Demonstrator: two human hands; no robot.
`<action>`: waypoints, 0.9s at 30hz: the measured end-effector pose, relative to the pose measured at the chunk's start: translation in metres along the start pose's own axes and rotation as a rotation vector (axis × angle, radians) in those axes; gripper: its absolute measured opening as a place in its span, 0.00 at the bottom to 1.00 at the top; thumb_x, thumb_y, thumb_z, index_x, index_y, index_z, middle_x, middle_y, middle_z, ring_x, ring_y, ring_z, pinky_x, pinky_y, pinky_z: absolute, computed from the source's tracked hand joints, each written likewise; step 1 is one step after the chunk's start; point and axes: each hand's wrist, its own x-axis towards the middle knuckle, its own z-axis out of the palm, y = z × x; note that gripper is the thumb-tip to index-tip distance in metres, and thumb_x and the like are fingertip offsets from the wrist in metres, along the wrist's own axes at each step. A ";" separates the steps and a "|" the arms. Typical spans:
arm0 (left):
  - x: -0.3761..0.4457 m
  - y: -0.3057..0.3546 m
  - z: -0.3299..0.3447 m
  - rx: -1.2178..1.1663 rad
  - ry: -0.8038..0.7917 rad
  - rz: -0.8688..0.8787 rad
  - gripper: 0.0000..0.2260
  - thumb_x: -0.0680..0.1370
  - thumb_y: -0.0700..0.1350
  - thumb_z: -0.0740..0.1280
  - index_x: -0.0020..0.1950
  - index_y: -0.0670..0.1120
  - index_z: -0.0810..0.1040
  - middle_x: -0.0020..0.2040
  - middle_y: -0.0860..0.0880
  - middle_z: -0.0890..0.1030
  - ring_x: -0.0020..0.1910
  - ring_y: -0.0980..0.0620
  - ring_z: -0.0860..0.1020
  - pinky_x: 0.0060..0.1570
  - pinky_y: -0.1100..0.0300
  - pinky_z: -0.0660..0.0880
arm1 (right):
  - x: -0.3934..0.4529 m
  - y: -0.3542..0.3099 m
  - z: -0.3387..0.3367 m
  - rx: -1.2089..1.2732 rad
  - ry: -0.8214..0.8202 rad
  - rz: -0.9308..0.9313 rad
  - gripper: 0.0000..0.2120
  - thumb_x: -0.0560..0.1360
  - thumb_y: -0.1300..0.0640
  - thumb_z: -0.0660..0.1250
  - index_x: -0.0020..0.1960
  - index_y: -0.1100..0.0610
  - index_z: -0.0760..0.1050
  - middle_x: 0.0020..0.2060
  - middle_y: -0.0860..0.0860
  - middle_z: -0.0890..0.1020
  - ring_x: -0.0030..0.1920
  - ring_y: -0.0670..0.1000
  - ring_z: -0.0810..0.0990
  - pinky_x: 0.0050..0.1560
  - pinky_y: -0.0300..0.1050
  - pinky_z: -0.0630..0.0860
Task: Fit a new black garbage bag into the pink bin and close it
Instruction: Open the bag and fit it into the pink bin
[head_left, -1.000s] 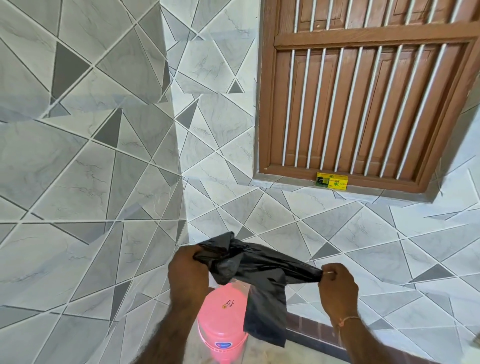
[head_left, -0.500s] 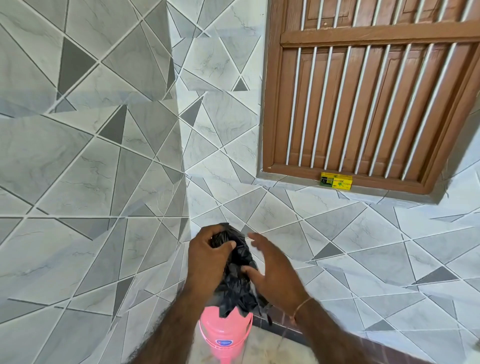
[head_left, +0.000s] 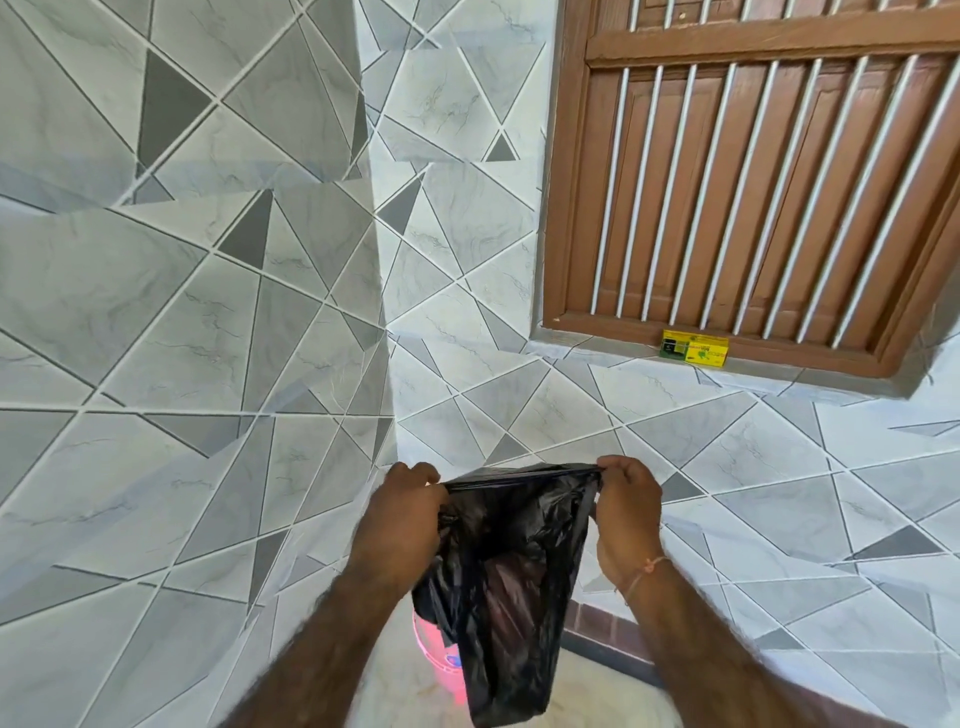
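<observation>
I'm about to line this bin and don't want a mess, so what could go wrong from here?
1. The thin black plastic garbage bag is stretched taut at its top edge between the left hand and right hand; pulling harder might tear it.
2. The bag's mouth looks flat and closed, so it may not open readily.
3. The hanging bag hides most of the small pink plastic bin, so lowering it in could miss the rim.

Both forearms are bare and hairy; a thin thread bracelet (head_left: 644, 570) circles the right wrist.
</observation>
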 end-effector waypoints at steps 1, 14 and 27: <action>-0.001 0.002 0.002 0.032 -0.011 -0.030 0.09 0.71 0.40 0.70 0.50 0.47 0.83 0.52 0.49 0.79 0.51 0.45 0.76 0.50 0.51 0.79 | 0.000 -0.001 0.000 0.018 0.025 0.031 0.15 0.75 0.66 0.55 0.39 0.52 0.74 0.42 0.55 0.79 0.41 0.55 0.76 0.41 0.44 0.73; 0.007 -0.004 -0.004 -0.335 0.067 -0.359 0.14 0.71 0.33 0.62 0.54 0.41 0.78 0.53 0.40 0.77 0.52 0.38 0.77 0.52 0.50 0.76 | -0.023 0.006 -0.042 -1.282 -0.509 -0.978 0.06 0.75 0.51 0.62 0.50 0.50 0.69 0.51 0.51 0.73 0.41 0.55 0.78 0.35 0.47 0.72; -0.007 -0.027 0.006 -0.885 0.235 -0.761 0.12 0.74 0.40 0.66 0.56 0.49 0.76 0.51 0.46 0.81 0.49 0.44 0.77 0.58 0.46 0.74 | 0.012 0.001 -0.069 -1.048 -0.320 -0.305 0.12 0.80 0.56 0.59 0.60 0.57 0.75 0.57 0.58 0.82 0.57 0.61 0.79 0.57 0.47 0.73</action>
